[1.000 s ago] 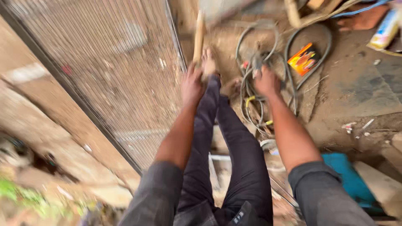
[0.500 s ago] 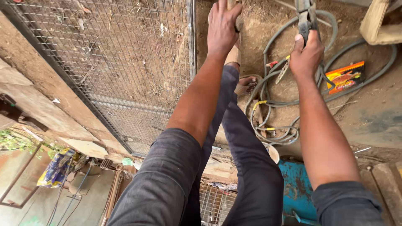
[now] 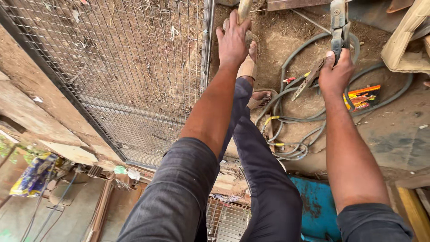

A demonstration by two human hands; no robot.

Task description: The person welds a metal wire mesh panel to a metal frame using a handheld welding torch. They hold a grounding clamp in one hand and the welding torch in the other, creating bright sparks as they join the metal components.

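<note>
Both arms now lower in view, left hand (image 3: 233, 42) fingers around wooden handle (image 3: 244, 9), right hand (image 3: 336, 74) fingers around metal clamp (image 3: 339, 24).

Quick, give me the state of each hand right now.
Left hand: closed around a wooden handle.
Right hand: closed on a welding electrode holder, cable trailing below.

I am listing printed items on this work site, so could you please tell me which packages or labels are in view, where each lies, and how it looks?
Packet: flat orange, yellow and black rectangle on the dirt, just right of the right hand, inside the loop of grey cable.
Wrapper: crumpled blue and yellow, bottom left.
</note>
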